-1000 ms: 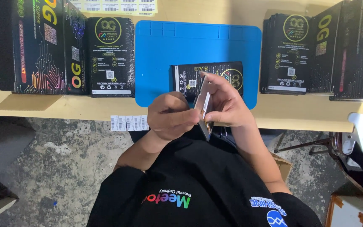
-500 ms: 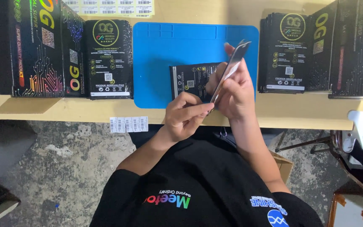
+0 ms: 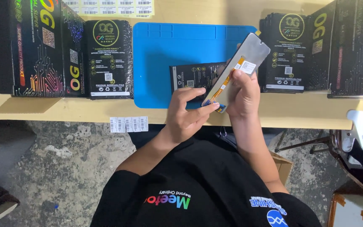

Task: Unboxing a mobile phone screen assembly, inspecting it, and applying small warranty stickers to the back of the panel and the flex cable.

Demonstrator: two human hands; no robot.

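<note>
Two hands: left hand (image 3: 188, 115) pinching, right hand (image 3: 243, 94) gripping display panel (image 3: 239, 67)
Risk: orange flex cable (image 3: 223, 84) tearing if tugged

Black boxes (image 3: 30, 46) stacked left and right (image 3: 353, 46) on table; black pouch (image 3: 196, 77) on blue mat; white label strips at table's front edge (image 3: 129, 124) and far edge (image 3: 106, 6); grey screen panel (image 3: 242, 63) with small white sticker.

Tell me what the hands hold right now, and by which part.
Both grip a thin screen panel at its lower end: right hand around the lower edge, left hand pinching the bottom corner.
</note>
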